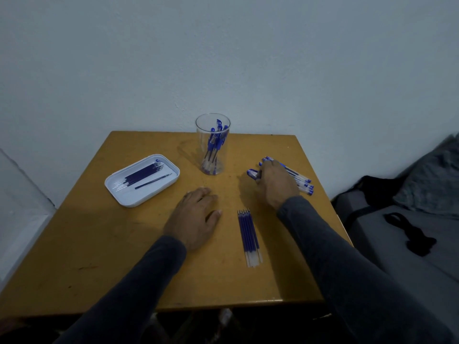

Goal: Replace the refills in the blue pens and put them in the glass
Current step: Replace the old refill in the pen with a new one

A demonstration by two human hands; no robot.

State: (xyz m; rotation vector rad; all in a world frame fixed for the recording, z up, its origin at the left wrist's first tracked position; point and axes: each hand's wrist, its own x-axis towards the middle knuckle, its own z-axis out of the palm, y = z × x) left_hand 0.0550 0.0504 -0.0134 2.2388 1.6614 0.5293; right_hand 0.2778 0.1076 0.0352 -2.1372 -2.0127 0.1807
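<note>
Right hand (275, 182) grip curled on one pen (253, 173) from the pile (301, 181); left hand (196, 214) flat on bench (124, 256). Risk: dragging scatters neighbours off edge.

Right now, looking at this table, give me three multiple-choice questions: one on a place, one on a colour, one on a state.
1. Where do the dark used refills lie?
A. in the white tray
B. in the glass
C. on the floor

2. What colour are the pen caps in the glass?
A. red
B. blue
C. green

3. How is the left hand?
A. gripping a pen
B. flat on the table
C. raised

Answers: 1 A, they lie inside the tray's rim. 2 B, blue shows through the glass. 3 B, palm down, holding nothing.
</note>
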